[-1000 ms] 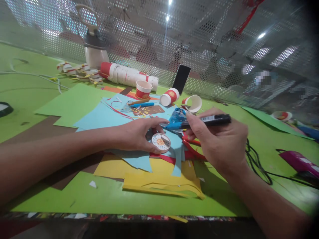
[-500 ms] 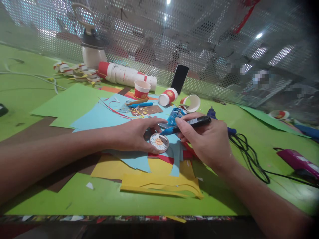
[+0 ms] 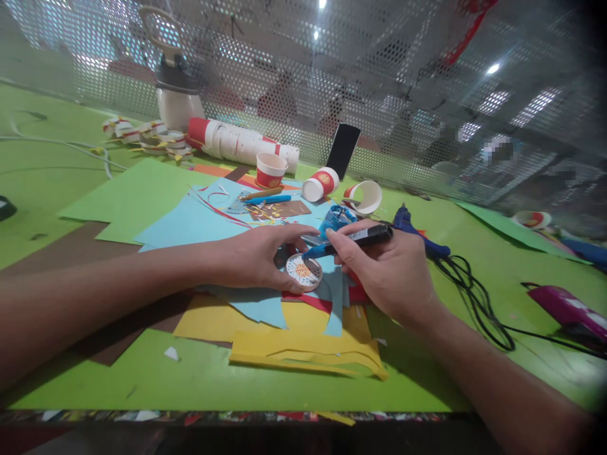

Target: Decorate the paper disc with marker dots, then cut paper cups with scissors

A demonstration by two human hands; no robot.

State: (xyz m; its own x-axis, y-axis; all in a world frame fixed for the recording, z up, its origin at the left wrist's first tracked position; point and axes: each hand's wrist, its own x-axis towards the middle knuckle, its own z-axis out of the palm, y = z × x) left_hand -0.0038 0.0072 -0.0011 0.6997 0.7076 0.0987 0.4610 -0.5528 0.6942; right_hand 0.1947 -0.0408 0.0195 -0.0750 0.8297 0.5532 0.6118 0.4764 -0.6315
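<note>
Paper disc, light, thin and likely easy to crease, lies on blue paper on the desk, pinned at its rim by the left hand while the right hand pinches a marker above it.

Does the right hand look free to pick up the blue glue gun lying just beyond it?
Probably not yet: the right hand is closed around a black marker. The blue glue gun lies close behind it with nothing between, so only the marker hinders.
</note>
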